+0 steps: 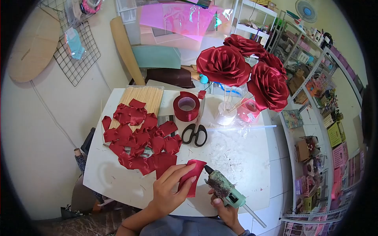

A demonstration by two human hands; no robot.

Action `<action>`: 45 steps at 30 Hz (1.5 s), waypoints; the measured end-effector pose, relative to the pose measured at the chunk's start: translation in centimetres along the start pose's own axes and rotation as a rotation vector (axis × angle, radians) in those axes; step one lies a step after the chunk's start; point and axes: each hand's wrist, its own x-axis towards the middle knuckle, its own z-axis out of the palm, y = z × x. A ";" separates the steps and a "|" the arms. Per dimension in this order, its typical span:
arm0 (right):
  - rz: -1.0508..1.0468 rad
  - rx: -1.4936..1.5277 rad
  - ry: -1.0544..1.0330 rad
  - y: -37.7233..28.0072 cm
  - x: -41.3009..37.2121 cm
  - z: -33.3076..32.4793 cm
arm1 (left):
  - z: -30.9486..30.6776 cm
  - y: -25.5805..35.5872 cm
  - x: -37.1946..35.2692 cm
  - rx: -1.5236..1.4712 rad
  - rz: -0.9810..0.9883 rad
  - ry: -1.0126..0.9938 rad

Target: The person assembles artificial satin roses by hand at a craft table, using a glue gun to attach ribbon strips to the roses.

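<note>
nearest, the left hand (169,189) pinches a red satin ribbon piece (193,173) between thumb and fingers over the white table (240,157), and the right hand (225,211) is closed around a glue gun (222,187), nozzle just beside it. the piece seems light, soft, slippery; hold it by the edge. farther lie cut ribbon pieces (139,137), scissors (195,133), a ribbon roll (186,106), satin roses (223,65).

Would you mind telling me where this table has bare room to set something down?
Bare table lies between the scissors, the rose cup and the glue gun in the right hand. A smaller near-left patch lies between the petal pile and the left hand holding a ribbon piece. The far side is crowded.
</note>
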 end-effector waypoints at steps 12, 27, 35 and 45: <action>-0.038 -0.052 0.027 0.5 0.1 0.2 | -0.1 0.3 -0.1 -0.033 0.002 0.004; -0.088 0.052 0.050 0.9 -0.3 -0.2 | -0.8 -1.4 -0.2 -0.178 -0.159 -0.029; -0.082 -0.167 -0.133 -0.5 -0.3 -0.2 | -1.2 -1.5 0.2 -0.099 -0.046 0.097; -0.124 -0.312 -0.160 -1.2 0.1 0.2 | -1.3 -0.9 0.4 -0.079 0.021 0.092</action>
